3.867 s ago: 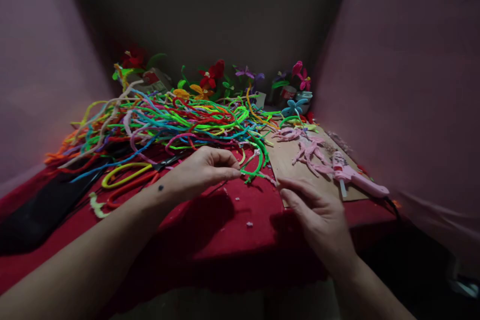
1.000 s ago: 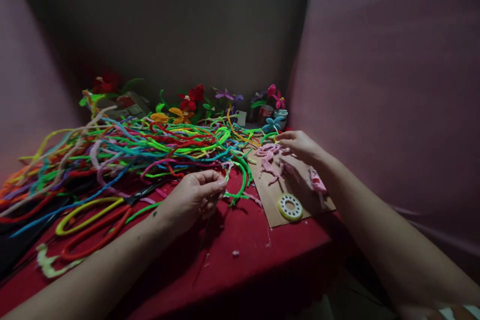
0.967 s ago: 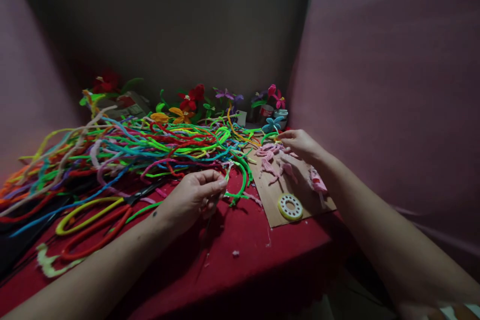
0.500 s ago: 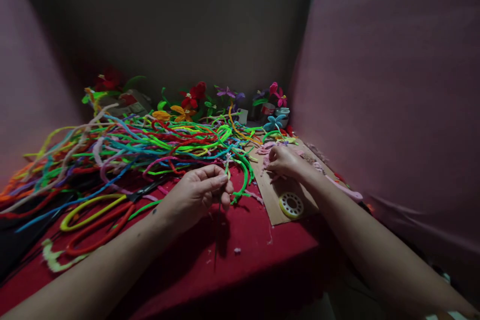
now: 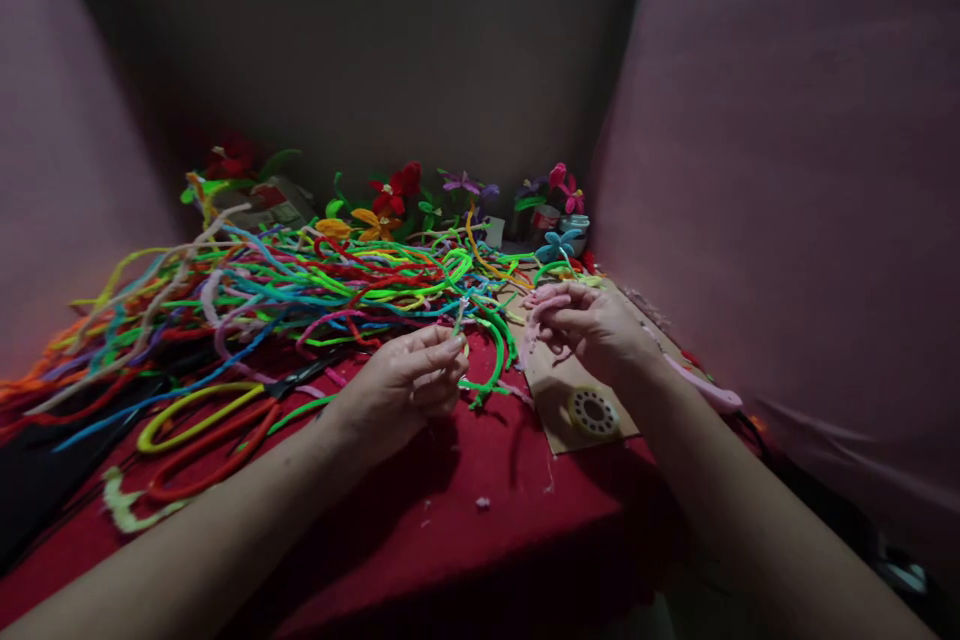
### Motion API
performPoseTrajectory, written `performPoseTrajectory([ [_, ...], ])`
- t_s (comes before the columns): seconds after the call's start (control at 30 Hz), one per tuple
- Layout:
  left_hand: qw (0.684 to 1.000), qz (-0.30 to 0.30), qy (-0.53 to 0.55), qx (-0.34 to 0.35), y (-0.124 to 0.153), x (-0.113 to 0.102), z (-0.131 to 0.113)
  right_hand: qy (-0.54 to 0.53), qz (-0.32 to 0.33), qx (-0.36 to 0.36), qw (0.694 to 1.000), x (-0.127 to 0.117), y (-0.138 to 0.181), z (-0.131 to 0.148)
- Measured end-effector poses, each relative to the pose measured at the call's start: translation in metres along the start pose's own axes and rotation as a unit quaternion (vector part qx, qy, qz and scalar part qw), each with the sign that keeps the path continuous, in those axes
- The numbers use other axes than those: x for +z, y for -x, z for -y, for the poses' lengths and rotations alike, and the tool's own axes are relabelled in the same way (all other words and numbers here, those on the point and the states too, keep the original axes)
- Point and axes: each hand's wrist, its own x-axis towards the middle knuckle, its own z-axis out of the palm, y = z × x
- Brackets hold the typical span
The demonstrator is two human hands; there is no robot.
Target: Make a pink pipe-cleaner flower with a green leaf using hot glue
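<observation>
My left hand (image 5: 409, 388) pinches a thin green stem (image 5: 459, 318) with a small pale tip, held upright over the red cloth. My right hand (image 5: 592, 325) is curled around a pink pipe-cleaner piece (image 5: 541, 298) lifted just above the cardboard sheet (image 5: 559, 390). The two hands are a short gap apart. A big tangle of coloured pipe cleaners (image 5: 300, 285) lies behind my left hand.
A round yellowish ring with holes (image 5: 592, 411) lies on the cardboard. A pink glue gun (image 5: 709, 390) rests at the right edge. Finished pipe-cleaner flowers (image 5: 390, 195) stand along the back wall. Yellow and red loops (image 5: 199, 425) lie left. Pink walls close in both sides.
My right hand drew back from the far end of the cardboard toward me, now holding a pink piece. My left hand raised the green stem slightly.
</observation>
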Motion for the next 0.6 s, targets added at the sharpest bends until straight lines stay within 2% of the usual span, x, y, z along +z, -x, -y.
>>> performPoseTrajectory([
  [0.07, 1.000, 0.001, -0.003, -0.009, 0.002, 0.001, 0.001, -0.103, 0.033, -0.001, 0.994, 0.012, 0.008, -0.003],
  [0.2, 0.997, 0.028, -0.023, -0.066, 0.004, 0.001, 0.004, -0.166, 0.091, 0.006, 0.982, 0.032, 0.019, -0.007],
  [0.3, 0.993, 0.051, -0.034, -0.099, 0.006, 0.002, 0.007, -0.180, 0.110, -0.008, 0.977, 0.042, 0.020, -0.008],
  [0.4, 0.992, 0.046, -0.048, -0.107, 0.009, 0.005, 0.007, -0.187, 0.121, -0.012, 0.975, 0.046, 0.020, -0.010],
  [0.5, 0.992, 0.027, -0.064, -0.103, 0.010, 0.009, 0.005, -0.176, 0.111, -0.015, 0.978, 0.043, 0.021, -0.012],
  [0.6, 0.993, 0.005, -0.083, -0.085, 0.011, 0.010, 0.004, -0.128, 0.088, -0.051, 0.987, 0.034, 0.025, -0.010],
])
